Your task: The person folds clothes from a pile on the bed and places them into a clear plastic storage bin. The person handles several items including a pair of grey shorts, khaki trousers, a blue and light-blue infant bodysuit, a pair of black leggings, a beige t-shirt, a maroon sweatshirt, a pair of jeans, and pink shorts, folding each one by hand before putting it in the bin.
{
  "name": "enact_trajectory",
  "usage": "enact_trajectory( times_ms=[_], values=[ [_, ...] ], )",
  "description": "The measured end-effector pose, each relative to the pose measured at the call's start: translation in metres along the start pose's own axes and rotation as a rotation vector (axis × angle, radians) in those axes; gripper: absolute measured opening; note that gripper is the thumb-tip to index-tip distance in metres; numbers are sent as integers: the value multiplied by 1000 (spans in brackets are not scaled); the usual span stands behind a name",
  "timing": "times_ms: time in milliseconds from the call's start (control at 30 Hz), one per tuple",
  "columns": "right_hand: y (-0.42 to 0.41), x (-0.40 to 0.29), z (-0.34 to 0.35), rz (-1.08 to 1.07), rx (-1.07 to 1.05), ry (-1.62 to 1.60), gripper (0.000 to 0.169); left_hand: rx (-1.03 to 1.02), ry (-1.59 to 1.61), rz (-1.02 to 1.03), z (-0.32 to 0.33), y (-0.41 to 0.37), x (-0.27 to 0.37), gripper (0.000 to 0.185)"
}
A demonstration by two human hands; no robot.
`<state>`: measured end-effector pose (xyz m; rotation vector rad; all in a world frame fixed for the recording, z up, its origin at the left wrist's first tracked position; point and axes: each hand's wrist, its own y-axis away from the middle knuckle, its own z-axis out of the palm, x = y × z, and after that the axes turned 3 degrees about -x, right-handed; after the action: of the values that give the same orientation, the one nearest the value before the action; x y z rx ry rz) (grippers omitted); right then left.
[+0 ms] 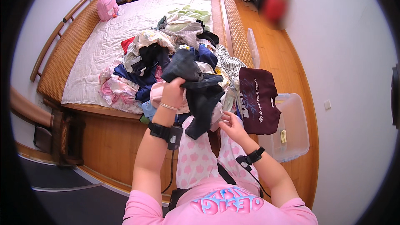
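Note:
My left hand (175,91) grips a dark denim garment (203,97), bunched and hanging over the near edge of the clothes heap. Just right of the garment's lower part, my right hand (232,126) has its fingers apart, near a pale pink cloth (216,117); whether its fingertips touch the cloth I cannot tell. Around the denim lies a large pile of mixed clothes, among them a navy garment (143,82), a pink and white one (117,89) and a grey knit (187,34). A maroon printed shirt (257,100) lies flat at the pile's right.
The heap rests on a bed with a white quilt (84,68). A clear plastic bin (298,128) stands on the floor at right, partly under the maroon shirt, with a small yellow item (283,136) inside. A pink backpack (107,7) sits at the bed's far left.

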<state>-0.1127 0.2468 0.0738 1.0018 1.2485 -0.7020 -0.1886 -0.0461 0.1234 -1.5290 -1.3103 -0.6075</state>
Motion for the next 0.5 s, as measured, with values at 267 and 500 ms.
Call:
enact_trajectory(
  times_ms=[267, 500],
  values=[
    [-22, -48, -12, -413, 291, 403, 97, -62, 262, 173, -36, -20, 67, 27],
    [-40, -65, -2, -635, 325, 429, 36, -59, 759, -79, -50, 3, 80, 36]
  ],
)
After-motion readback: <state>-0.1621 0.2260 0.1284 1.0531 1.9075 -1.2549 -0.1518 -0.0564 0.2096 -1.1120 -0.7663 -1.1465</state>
